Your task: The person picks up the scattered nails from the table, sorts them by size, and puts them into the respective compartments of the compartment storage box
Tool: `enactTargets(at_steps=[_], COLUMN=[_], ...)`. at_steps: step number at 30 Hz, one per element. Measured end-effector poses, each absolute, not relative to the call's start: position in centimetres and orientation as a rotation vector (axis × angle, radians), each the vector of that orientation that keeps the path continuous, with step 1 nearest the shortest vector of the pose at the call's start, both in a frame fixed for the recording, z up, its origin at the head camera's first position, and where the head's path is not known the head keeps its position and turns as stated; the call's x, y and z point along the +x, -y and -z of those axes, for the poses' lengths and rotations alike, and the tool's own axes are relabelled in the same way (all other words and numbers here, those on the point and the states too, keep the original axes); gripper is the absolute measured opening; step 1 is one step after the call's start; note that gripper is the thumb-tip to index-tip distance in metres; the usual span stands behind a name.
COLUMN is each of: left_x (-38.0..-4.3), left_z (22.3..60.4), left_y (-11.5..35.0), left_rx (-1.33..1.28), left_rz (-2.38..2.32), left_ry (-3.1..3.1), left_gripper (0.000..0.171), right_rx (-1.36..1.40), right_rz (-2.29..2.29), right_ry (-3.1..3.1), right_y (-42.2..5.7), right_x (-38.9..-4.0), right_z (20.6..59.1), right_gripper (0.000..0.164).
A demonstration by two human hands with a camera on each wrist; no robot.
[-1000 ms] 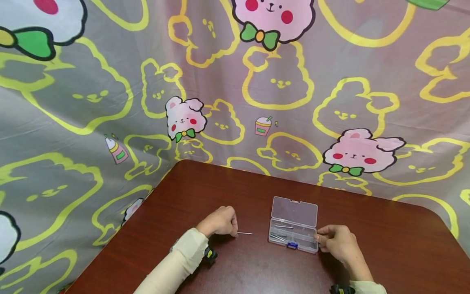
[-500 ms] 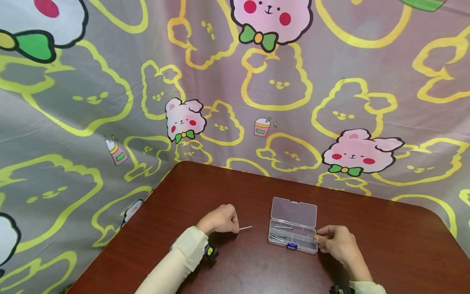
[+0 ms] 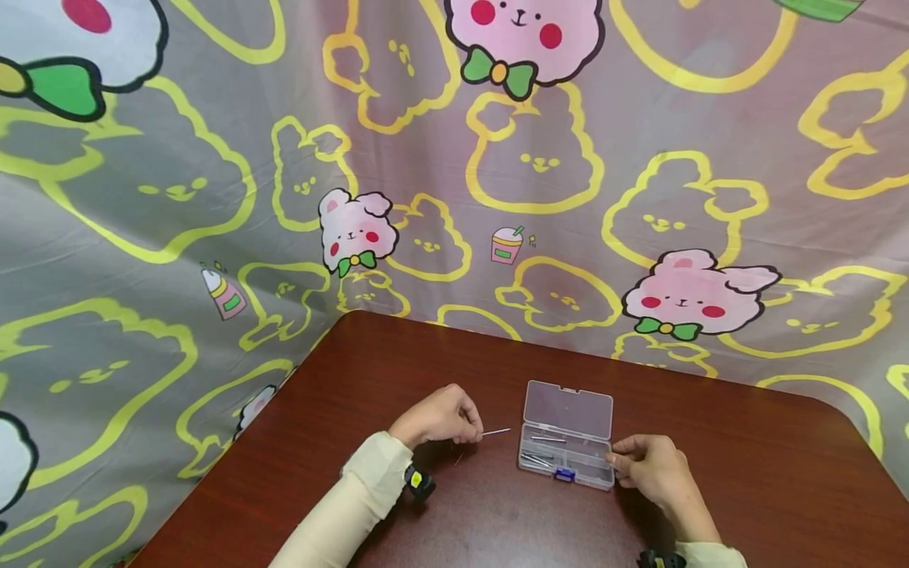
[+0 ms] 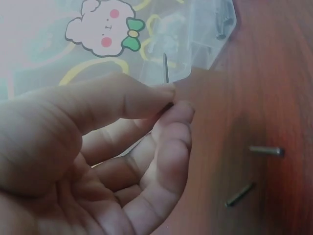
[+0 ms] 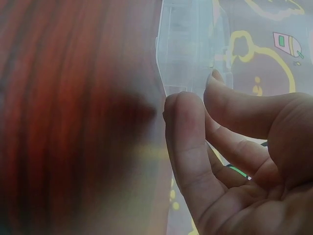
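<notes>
Between thumb and fingertips, my left hand (image 3: 443, 414) pinches a thin metal nail (image 3: 496, 431), its tip pointing toward the box. Seen from the left wrist, the nail (image 4: 166, 67) sticks up past the thumb, and two more nails, one lying flat (image 4: 266, 150) and one slanted (image 4: 239, 195), rest on the table beside the hand. My right hand (image 3: 649, 465) grips the right end of a clear plastic box (image 3: 589, 478), thumb over the rim. The box's lid (image 3: 568, 410) stands raised at the back. Several nails (image 3: 537, 459) lie in its left compartments.
The brown wooden table (image 3: 398, 355) carries the box and the loose nails. A blue latch (image 3: 565, 475) sits on the box's front. Behind and to the left hangs a grey cloth (image 3: 426, 173) printed with cartoon animals.
My left hand has moved right and slightly away from me, bringing the nail closer to the box; the nail's angle has tilted. My right hand and the box stay put.
</notes>
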State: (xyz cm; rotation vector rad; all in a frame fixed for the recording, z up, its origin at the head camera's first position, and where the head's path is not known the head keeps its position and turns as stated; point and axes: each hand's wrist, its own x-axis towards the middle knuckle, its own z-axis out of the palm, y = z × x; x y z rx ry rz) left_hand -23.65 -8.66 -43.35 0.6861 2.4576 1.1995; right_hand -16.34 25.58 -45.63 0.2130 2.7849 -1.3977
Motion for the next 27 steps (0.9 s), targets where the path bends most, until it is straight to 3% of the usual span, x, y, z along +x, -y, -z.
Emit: enactTargets(at_steps=[27], left_x=[-23.8], left_z=[42.9], left_y=[4.4], left_rx=[0.730], left_rz=[-1.129], left_ry=[-2.521], left_gripper=[0.010], right_rx=[0.224], right_rz=[1.410], right_ry=[-2.780], right_y=[-25.5], right_x=[-16.3], right_z=[45.5], right_gripper=[0.014])
